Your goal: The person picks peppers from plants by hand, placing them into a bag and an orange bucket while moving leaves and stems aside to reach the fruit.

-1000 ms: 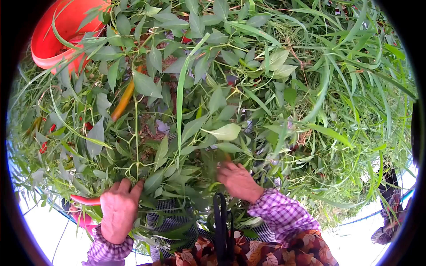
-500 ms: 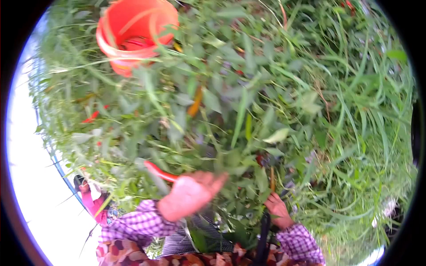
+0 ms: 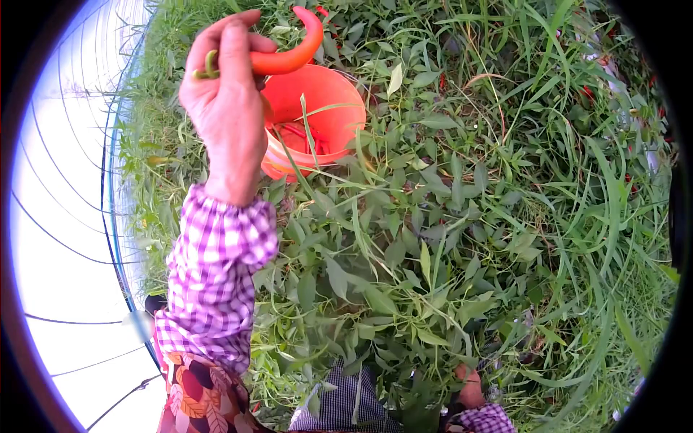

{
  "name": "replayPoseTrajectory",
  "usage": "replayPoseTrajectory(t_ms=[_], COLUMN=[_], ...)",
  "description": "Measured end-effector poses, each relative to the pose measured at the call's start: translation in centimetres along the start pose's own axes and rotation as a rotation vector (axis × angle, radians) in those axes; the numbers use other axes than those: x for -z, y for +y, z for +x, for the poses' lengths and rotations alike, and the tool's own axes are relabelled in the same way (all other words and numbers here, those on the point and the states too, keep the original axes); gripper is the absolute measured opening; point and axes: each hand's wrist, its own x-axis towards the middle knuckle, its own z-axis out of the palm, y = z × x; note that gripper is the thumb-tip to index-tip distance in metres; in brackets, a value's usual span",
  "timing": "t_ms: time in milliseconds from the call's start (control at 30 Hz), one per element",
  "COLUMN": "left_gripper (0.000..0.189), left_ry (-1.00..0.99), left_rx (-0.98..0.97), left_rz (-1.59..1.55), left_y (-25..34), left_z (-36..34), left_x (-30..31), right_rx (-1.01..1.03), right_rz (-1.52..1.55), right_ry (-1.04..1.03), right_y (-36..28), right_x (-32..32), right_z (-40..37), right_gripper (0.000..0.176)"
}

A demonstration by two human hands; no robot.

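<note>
Up at the top left, my left hand [image 3: 229, 108] is closed on a curved red chili pepper [image 3: 292, 58], with the thumb pressed along it. The green stem [image 3: 207, 65] pokes out on the left side of the fingers. Just right of the wrist and partly behind the hand stands an orange-red bucket [image 3: 339, 90], with some red peppers [image 3: 307, 137] at its bottom. Low in the view, my right hand [image 3: 471, 386] is among the leaves of the pepper plants [image 3: 404, 252]; foliage hides its fingers.
Long grass [image 3: 613, 209] grows thickly on the right. More red peppers [image 3: 588, 92] show at the upper right. Whitish plastic sheeting [image 3: 65, 238] with dark lines runs along the left side. Striped cloth [image 3: 339, 397] is at the bottom.
My left hand has risen from the lower middle to beside the bucket, now clearly gripping the pepper. The view has shifted, and my right hand appears lower, more covered by leaves.
</note>
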Motion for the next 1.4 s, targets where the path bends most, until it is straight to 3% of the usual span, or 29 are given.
replayPoseTrajectory(t_ms=[33, 67, 167, 233, 300, 333, 367, 433, 467, 533, 567, 600, 633, 667, 700, 733, 767, 800, 833, 900, 933, 967, 1033, 1067, 1100, 1233, 1300, 1367, 1400], left_gripper=[0.025, 0.03, 0.049, 0.053, 0.049, 0.042, 0.03, 0.021, 0.025, 0.021, 0.023, 0.026, 0.03, 0.032, 0.033, 0.034, 0.034, 0.025, 0.017, 0.01, 0.014, 0.022, 0.013, 0.017, 0.021, 0.028, 0.023, 0.02, 0.025], left_ry=[-0.035, -0.182, -0.547, -0.466, -0.394, -0.345, -0.284, -0.204, -0.361, -0.828, -1.032, -1.234, -1.35, -1.454, -1.516, -1.603, -1.691, -1.717, -1.755, -1.832, -1.856, -1.857, -1.745, -1.557, -1.777, -1.377, -1.397, -1.304, -1.424], left_rx=[-0.01, 0.038, 0.127, 0.335, 0.471, 0.273, 0.285, 0.286, 0.309, 0.353, 0.347, 0.519, 0.51, 0.588, 0.378, 0.575, 0.344, 0.135, 0.025, -0.113, -0.181, -0.198, 0.12, -0.201, 0.12, 0.164, 0.537, 1.046, 0.98], left_rz=[0.027, 0.284, 0.852, 1.023, 0.877, 0.579, 0.404, 0.136, 0.16, -0.165, -0.318, -0.429, -0.378, -0.256, 0.023, 0.126, 0.312, 0.542, 0.679, 0.781, 0.824, 0.847, 0.881, 0.619, 0.543, 0.252, 0.195, 0.007, 0.13], left_y=[-3.5, -7.9, -19.7, -21.5, -17.1, -15.4, -9.6, 1.5, 5.3, 11.1, 12.2, 12.9, 12.6, 12.7, 11.5, 10.5, 8.8, 6.9, 5.4, 3.9, 3.5, 3.4, 1.9, 0.3, 3.4, 4.3, 4.1, 0.3, -1.5], left_z=[1.0, 2.1, 0.2, -1.6, -2.6, -3.7, -4.8, -8.2, -10.2, -15.1, -18.2, -22.0, -27.1, -30.7, -36.0, -39.1, -41.9, -46.2, -48.5, -48.8, -48.9, -49.2, -51.3, -51.5, -46.2, -44.8, -46.5, -50.9, -52.1], left_x=[0.1, 0.9, 5.5, 7.5, 6.3, 6.0, 3.9, -0.2, -0.3, -2.7, -5.3, -7.5, -10.0, -11.9, -13.1, -13.6, -12.9, -10.6, -8.0, -3.1, -1.4, -0.4, 0.2, 0.8, -3.0, -10.0, -13.3, -14.1, -14.0], right_rx=[-0.021, -0.043, 0.056, 0.144, 0.122, 0.125, 0.15, 0.075, 0.104, 0.02, -0.022, -0.075, -0.126, -0.021, 0.088, 0.219, 0.345, 0.158, 0.168, -0.009, 0.202, 0.179, 0.134, 0.151, 0.157, 0.171, 0.17, 0.155, 0.155], right_rz=[0.136, 0.273, 0.091, 0.002, -0.042, -0.097, -0.099, -0.12, -0.088, 0.139, 0.251, 0.49, 0.729, 0.489, 0.253, 0.069, -0.115, 0.065, -0.085, 0.085, -0.098, -0.066, -0.005, -0.032, -0.029, -0.071, -0.072, -0.048, -0.029], right_ry=[0.031, 0.061, 0.029, 0.096, 0.056, 0.083, 0.131, 0.012, 0.03, 0.024, 0.028, 0.108, 0.188, 0.142, 0.124, 0.148, 0.166, 0.146, 0.133, 0.027, 0.121, 0.135, 0.162, 0.188, 0.182, 0.169, 0.18, 0.174, 0.179], right_y=[0.3, 0.7, 1.7, 1.6, 0.5, 0.9, 0.7, -0.2, 1.2, -0.2, -1.0, -3.4, -5.4, -3.4, -1.6, -0.8, -0.2, 0.3, 1.6, -0.7, -0.5, -0.1, 0.7, 1.0, 1.1, 0.2, 0.5, 0.3, 0.4], right_x=[-0.5, -1.1, -1.9, -1.1, 0.4, 0.0, -0.1, 0.7, -0.8, 0.1, 0.5, 1.6, 2.3, 1.3, 0.4, 0.6, 0.6, -0.4, -1.3, 0.8, 1.1, 0.9, 0.3, 0.0, -0.2, 0.5, 0.1, 0.0, 0.1], right_z=[0.1, 0.0, 0.2, -0.3, 0.1, -0.3, -0.3, 0.0, -0.3, -0.1, 0.0, 0.4, 0.6, 0.0, -0.6, -1.0, -1.6, -1.9, -2.6, -3.2, -3.4, -3.7, -4.4, -4.7, -5.1, -6.2, -6.6, -6.8, -6.7], right_gripper=[0.039, 0.04, 0.044, 0.049, 0.056, 0.06, 0.056, 0.05, 0.048, 0.041, 0.038, 0.035, 0.032, 0.032, 0.031, 0.038, 0.046, 0.043, 0.048, 0.053, 0.052, 0.046, 0.034, 0.037, 0.037, 0.039, 0.039, 0.041, 0.041])
